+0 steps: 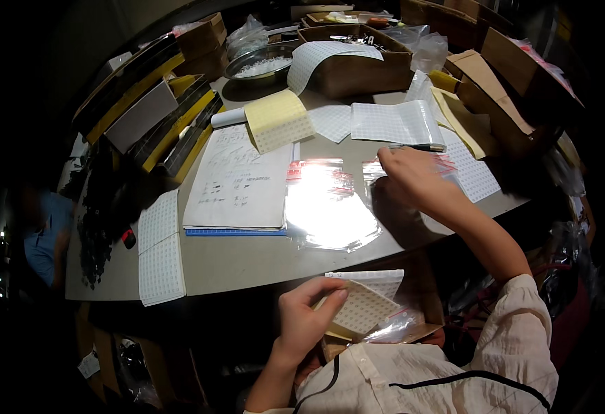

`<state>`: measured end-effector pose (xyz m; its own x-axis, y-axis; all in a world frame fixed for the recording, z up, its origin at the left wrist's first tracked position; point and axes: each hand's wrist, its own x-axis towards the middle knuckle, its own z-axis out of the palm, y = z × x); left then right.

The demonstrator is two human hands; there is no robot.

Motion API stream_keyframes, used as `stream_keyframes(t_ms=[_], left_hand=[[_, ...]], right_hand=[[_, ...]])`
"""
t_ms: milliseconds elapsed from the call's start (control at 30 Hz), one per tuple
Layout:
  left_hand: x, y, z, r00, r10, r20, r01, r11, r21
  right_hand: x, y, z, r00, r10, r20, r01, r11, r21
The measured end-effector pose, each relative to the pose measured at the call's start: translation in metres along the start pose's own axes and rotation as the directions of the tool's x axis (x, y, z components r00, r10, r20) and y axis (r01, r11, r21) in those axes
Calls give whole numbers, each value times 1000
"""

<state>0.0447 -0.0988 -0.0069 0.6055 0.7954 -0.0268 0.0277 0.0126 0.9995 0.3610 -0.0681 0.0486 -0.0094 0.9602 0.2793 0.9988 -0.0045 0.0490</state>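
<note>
The step in hand appears to be handling stickers beside clear bags [330, 217]: the left hand [308, 317] has its grip clamped, thumb against fingers, on a pale sticker sheet [364, 308], in front of the bench's [247, 265] near edge and over a cardboard box [424, 293]. The right hand [413, 176] reaches toward the bench's right side, fingertips bent down near a dark pen [424, 147] and a smaller bag stack [370, 171]; whether that grip is together on anything, I cannot tell. The next move seems to call for a light pinch, since thin, slick film may cling. The clear bags lie flat, overlapping and glaring, toward the near edge. The sheet is bendy, papery, patterned in small, regular rows.
</note>
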Motion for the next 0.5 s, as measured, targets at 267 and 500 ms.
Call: stream_keyframes(t_ms=[267,500], left_hand=[[-3,-3,-5,1000,27,16,-27,1000,10],[1,7,6,948,316,43,-318,932,174]], right_hand=[[-66,-40,-10,946,-207,249,183,976,118],[-79,-47,-58,898,-184,400,133,979,151]])
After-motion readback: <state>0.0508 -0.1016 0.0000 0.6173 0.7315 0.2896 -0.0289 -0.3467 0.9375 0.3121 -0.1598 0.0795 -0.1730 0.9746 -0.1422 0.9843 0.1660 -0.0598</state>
